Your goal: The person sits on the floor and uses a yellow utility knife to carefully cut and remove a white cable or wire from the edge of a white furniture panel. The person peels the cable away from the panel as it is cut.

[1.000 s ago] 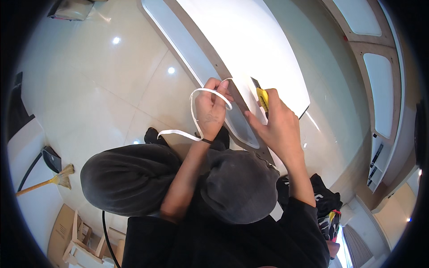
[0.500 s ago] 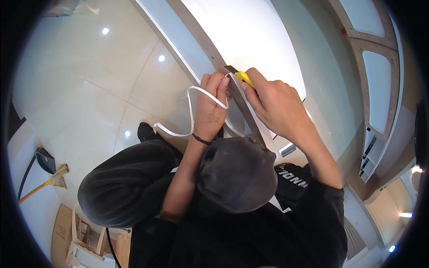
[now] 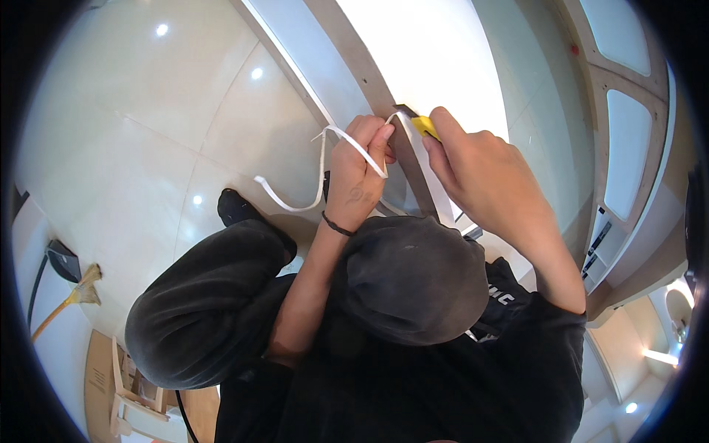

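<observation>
A thin white strip (image 3: pixel 298 210) is pinched in my left hand (image 3: pixel 359 166), near the brown edge (image 3: pixel 369 70) of a long furniture frame. Its loose end curls out over the back of that hand and hangs to the left. My right hand (image 3: pixel 493 173) is closed round a yellow utility knife (image 3: pixel 426 127). The dark blade reaches out toward the frame's edge, just beyond my left fingertips. A short bit of the strip arches up beside the blade; whether they touch I cannot tell.
A bright white panel (image 3: pixel 425 48) lies along the frame's far side. Cabinet frames with pale panels (image 3: pixel 628 148) stand at the right. My bent knees (image 3: pixel 413 280) are close below my hands. On the glossy tiled floor at the left are a broom (image 3: pixel 87 288) and a dustpan (image 3: pixel 63 261).
Both hands have shifted a little to the right in view, as has the scene about them. The knife's blade is slightly farther from my left fingers, and more strip shows between them.
</observation>
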`<state>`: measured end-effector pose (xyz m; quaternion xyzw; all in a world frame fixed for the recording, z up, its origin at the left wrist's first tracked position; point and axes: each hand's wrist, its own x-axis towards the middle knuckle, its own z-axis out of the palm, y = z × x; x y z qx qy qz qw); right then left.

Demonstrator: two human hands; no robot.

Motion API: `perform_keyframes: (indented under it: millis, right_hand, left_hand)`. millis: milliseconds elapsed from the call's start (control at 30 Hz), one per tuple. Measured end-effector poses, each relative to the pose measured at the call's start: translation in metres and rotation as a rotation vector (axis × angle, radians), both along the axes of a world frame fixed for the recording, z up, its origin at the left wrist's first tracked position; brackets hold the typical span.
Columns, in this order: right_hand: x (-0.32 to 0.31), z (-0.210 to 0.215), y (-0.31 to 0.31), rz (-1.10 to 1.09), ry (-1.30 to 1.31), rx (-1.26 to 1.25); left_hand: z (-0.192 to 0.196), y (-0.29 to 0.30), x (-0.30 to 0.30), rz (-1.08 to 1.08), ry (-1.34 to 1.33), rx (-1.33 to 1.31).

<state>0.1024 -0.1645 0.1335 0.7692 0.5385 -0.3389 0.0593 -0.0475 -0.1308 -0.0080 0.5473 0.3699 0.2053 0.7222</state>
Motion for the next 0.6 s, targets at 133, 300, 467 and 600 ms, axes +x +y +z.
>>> perform_keyframes:
  millis: [133,300,467,600]
  right_hand:
    - [0.001,0.003,0.005,0.01,0.009,-0.052]
    - [-0.001,0.001,0.008,0.008,-0.001,-0.079]
    - [-0.001,-0.002,0.007,-0.023,0.039,-0.067]
    - [-0.003,-0.007,0.002,0.013,0.023,0.007]
  left_hand:
    - [-0.002,0.003,-0.001,-0.03,0.031,0.039]
    - [0.002,0.005,-0.001,-0.033,0.048,0.091]
    - [0.001,0.003,0.001,-0.001,0.016,0.109]
    - [-0.006,-0.003,-0.004,0.01,0.003,0.202]
